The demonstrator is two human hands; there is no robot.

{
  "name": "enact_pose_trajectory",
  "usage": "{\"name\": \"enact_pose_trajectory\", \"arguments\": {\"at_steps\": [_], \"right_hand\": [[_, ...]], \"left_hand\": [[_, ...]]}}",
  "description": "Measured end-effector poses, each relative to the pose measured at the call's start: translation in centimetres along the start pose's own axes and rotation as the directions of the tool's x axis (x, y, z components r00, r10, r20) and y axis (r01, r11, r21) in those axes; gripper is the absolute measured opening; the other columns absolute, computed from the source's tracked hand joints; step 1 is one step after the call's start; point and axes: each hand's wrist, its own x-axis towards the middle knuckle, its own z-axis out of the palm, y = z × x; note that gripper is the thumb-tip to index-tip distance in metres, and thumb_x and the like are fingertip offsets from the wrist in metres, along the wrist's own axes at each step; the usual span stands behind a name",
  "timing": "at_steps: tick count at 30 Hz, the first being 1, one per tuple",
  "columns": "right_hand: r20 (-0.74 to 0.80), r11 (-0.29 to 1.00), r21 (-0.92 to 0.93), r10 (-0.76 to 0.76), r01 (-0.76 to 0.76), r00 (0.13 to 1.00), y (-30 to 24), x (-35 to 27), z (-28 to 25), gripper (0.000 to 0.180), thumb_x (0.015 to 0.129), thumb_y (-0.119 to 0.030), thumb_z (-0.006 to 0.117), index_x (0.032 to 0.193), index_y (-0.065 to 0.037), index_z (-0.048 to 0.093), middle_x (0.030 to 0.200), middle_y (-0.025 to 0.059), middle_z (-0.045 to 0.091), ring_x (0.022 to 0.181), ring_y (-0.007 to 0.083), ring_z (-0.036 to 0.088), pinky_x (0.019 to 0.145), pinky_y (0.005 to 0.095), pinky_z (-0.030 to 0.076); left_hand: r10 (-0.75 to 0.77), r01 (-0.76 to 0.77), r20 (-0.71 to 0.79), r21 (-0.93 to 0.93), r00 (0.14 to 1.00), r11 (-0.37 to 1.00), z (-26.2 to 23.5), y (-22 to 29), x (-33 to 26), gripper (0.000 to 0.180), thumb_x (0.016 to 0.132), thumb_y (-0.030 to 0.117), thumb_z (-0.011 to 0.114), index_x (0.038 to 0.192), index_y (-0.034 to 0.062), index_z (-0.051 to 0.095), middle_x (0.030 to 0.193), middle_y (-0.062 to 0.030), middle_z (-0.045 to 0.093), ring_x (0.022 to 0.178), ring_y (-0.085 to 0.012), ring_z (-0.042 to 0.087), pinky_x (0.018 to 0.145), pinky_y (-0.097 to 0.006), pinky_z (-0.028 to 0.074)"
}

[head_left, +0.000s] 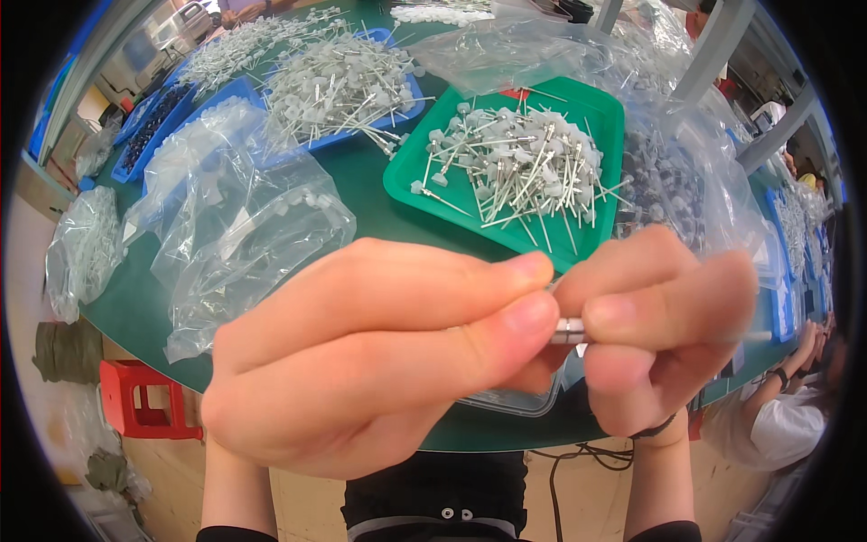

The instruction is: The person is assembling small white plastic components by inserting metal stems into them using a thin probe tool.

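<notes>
Close in front of me, my left hand [388,352] and my right hand [664,325] pinch one slim tubed part with a silver collar [569,331]. The collar shows between the two thumbs. A thin pale tube [754,336] sticks out past my right hand's fingers. My left fingers hide the other end of the part. Beyond the hands stands a green tray [411,185], heaped with similar pieces [533,167] that have whitish plastic heads, metal middles and thin stems.
More such parts [339,86] fill a blue tray [330,137] at the back left. Clear plastic bags [262,244] lie left and right on the green table [379,203]. A clear container [515,400] sits below my hands. A red stool [149,399] is at left; another person's arm [795,366] shows at right.
</notes>
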Motion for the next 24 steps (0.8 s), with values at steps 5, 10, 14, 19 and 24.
{"name": "enact_pose_trajectory", "arguments": {"at_steps": [5, 10, 14, 19, 24], "right_hand": [[-0.041, 0.987, 0.144, 0.074, -0.068, 0.996, -1.1, 0.3, 0.5, 0.027, 0.084, -0.032, 0.05, 0.091, -0.008, 0.038, 0.07, 0.0112, 0.051, 0.048, 0.0127, 0.049, 0.042, 0.0212, 0.042], [-0.037, 0.862, 0.445, 0.288, -0.243, 0.957, -0.4, 0.4, 1.0, 0.026, 0.085, -0.032, 0.048, 0.091, -0.009, 0.037, 0.07, 0.011, 0.05, 0.046, 0.0131, 0.048, 0.041, 0.0223, 0.043], [0.053, 0.777, 0.545, 0.342, -0.314, 0.938, 0.2, 0.4, 1.1, 0.026, 0.088, -0.033, 0.04, 0.089, -0.007, 0.036, 0.069, 0.0089, 0.049, 0.038, 0.0138, 0.047, 0.036, 0.0243, 0.044], [0.042, 0.591, 0.659, 0.588, -0.465, 0.808, 0.3, 0.9, 1.8, 0.031, 0.091, -0.03, 0.035, 0.084, -0.001, 0.045, 0.059, 0.0049, 0.048, 0.036, 0.0103, 0.045, 0.034, 0.0225, 0.041], [0.008, 0.736, 0.445, 0.567, -0.51, 0.824, 4.5, 1.2, -1.3, 0.018, 0.085, -0.016, 0.05, 0.093, 0.0, 0.048, 0.075, 0.012, 0.058, 0.058, 0.0146, 0.056, 0.055, 0.0233, 0.046]], "left_hand": [[-0.054, 0.05, -0.011, -0.229, 0.998, 0.972, -0.6, 0.7, 0.6, 0.01, 0.077, 0.005, 0.059, 0.085, 0.0068, 0.054, 0.093, -0.016, 0.058, 0.074, -0.0235, 0.057, 0.062, -0.032, 0.047], [-0.385, 0.355, 0.131, -0.72, 0.914, 0.597, 0.3, -0.3, 0.8, 0.013, 0.076, 0.01, 0.062, 0.082, 0.0095, 0.051, 0.092, -0.0118, 0.059, 0.075, -0.021, 0.052, 0.063, -0.029, 0.044], [-0.372, 0.343, 0.143, -0.758, 0.917, 0.554, 0.4, 0.1, 1.0, 0.009, 0.079, 0.01, 0.058, 0.086, 0.0074, 0.053, 0.091, -0.0107, 0.059, 0.074, -0.018, 0.052, 0.064, -0.028, 0.044], [-0.472, 0.407, 0.044, -0.581, 0.88, 0.705, -0.2, -1.4, 0.5, 0.016, 0.084, 0.005, 0.049, 0.097, -0.0004, 0.054, 0.089, -0.0112, 0.06, 0.076, -0.0146, 0.056, 0.068, -0.026, 0.046], [-0.664, 0.674, 0.126, -0.068, 0.737, 0.735, -4.5, -4.4, -2.6, 0.018, 0.083, 0.006, 0.049, 0.097, -0.0028, 0.056, 0.089, -0.0109, 0.061, 0.081, -0.0149, 0.058, 0.069, -0.026, 0.046]]}}
